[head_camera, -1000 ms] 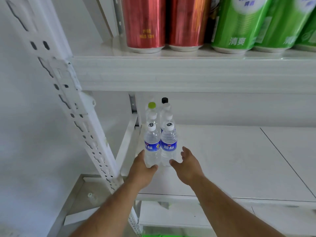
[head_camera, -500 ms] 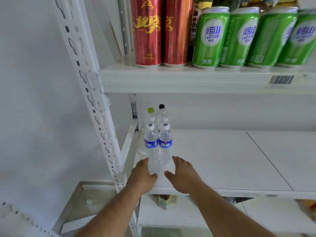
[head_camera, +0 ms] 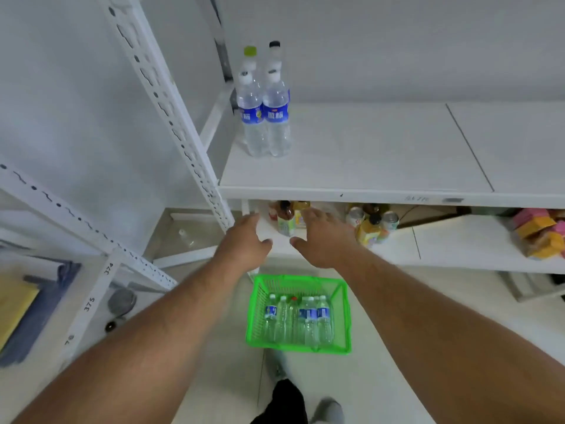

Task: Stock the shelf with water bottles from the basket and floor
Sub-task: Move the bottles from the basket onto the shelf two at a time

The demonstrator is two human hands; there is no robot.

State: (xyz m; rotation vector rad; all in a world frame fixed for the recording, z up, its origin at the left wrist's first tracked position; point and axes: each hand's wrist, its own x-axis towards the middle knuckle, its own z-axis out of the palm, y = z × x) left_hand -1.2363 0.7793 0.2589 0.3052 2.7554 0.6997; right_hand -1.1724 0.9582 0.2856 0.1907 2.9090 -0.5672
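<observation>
Water bottles stand on white shelf

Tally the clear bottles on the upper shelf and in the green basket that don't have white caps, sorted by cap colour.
Green: 1, the green-capped clear plastic bottle at the back of the white shelf board
Black: 1, the black-capped clear plastic bottle beside it
Red: 1, the red-capped clear plastic bottle in the green plastic basket
Total: 3

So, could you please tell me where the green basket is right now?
In the head view, the green basket sits on the floor at lower centre, below the hands, in front of the bottom shelf, with water bottles inside.
</observation>
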